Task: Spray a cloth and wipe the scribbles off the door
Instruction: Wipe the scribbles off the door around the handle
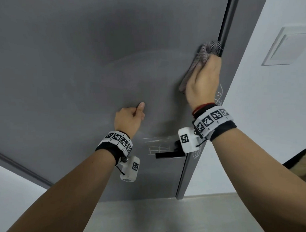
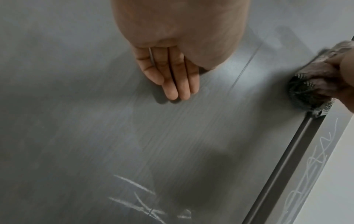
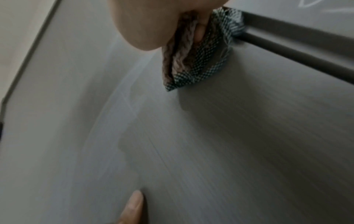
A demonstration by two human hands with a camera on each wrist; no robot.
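The grey door point(image 1: 78, 75) fills the head view. My right hand point(image 1: 205, 75) grips a bunched grey-brown cloth point(image 1: 199, 57) and presses it on the door's upper right, at the dark gap beside the frame. In the right wrist view the cloth point(image 3: 193, 60) wraps round the fingers. My left hand point(image 1: 131, 116) rests on the door lower and to the left, its straight fingers point(image 2: 178, 78) touching the surface. White scribbles point(image 1: 156, 145) sit above the black handle point(image 1: 169, 154), with more scribbles point(image 1: 219, 94) on the frame. No spray bottle shows.
A white wall point(image 1: 270, 111) with a flat white panel point(image 1: 288, 45) stands right of the frame. Pale floor point(image 1: 169, 217) lies below the door. Faint wipe streaks point(image 3: 124, 94) show on the door's face.
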